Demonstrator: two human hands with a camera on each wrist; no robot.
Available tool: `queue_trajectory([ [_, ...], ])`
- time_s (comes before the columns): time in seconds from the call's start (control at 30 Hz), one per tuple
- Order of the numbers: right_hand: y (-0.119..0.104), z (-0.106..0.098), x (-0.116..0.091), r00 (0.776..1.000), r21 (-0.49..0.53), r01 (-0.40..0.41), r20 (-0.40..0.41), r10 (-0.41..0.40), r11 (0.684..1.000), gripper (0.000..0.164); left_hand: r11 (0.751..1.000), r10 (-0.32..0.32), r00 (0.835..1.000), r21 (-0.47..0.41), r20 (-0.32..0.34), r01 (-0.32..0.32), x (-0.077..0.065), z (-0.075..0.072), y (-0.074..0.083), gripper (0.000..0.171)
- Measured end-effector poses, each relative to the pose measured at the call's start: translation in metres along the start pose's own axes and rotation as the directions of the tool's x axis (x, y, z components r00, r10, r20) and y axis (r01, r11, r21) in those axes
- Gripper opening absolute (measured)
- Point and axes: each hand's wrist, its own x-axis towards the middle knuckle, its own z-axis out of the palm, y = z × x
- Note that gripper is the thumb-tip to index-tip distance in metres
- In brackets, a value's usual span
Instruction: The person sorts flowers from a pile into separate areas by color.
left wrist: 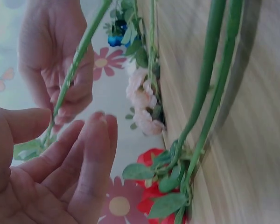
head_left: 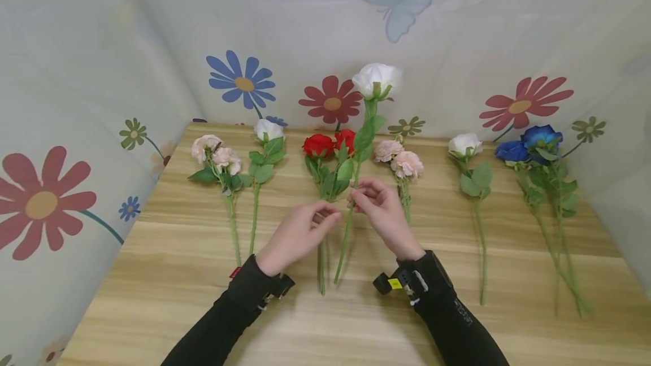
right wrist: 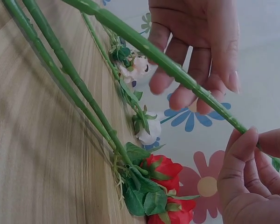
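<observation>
My right hand (head_left: 378, 208) pinches the green stem of a white rose (head_left: 377, 81) and holds it up off the table, its bloom against the backdrop. In the right wrist view, thumb and fingertips meet on that stem (right wrist: 177, 72). My left hand (head_left: 300, 233) is close by, its fingers spread and relaxed; the left wrist view shows a gap between thumb and fingers, with nothing gripped. Two red roses (head_left: 319, 146) lie on the table behind and below the hands, their stems pointing toward me.
On the wooden table (head_left: 356, 326), pink flowers (head_left: 226, 160) and a white rose (head_left: 268, 129) lie left. Other pink flowers (head_left: 407, 164) lie right of centre. Farther right are another white rose (head_left: 465, 144) and blue roses (head_left: 541, 137). A floral cloth (head_left: 305, 27) hangs behind.
</observation>
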Motion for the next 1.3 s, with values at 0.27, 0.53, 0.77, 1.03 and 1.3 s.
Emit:
queue_trajectory([
  [0.27,0.000,0.001,-0.001,1.000,-0.016,0.015,-0.012,-0.015,1.000,0.026,0.998,0.017,0.993,0.066,-0.121,-0.009,0.000,-0.008,-0.002,0.027],
  [0.53,0.000,0.000,-0.001,1.000,-0.043,0.029,-0.008,-0.029,0.999,0.024,0.976,0.100,0.977,0.211,-0.186,-0.060,0.000,-0.011,-0.005,0.030],
  [0.77,0.003,-0.012,-0.006,0.999,-0.103,0.038,-0.004,-0.038,0.994,0.023,0.937,0.194,0.960,0.328,-0.201,-0.121,0.004,-0.004,-0.003,0.030],
  [1.03,0.004,-0.055,-0.015,1.000,-0.239,0.004,-0.025,-0.010,0.971,0.027,0.913,0.242,0.960,0.368,-0.142,-0.176,0.009,0.007,0.009,0.030],
  [1.3,-0.001,-0.120,-0.029,0.999,-0.511,-0.031,-0.053,0.005,0.859,0.037,0.911,0.245,0.966,0.360,-0.083,-0.200,0.011,0.015,0.016,0.033],
])
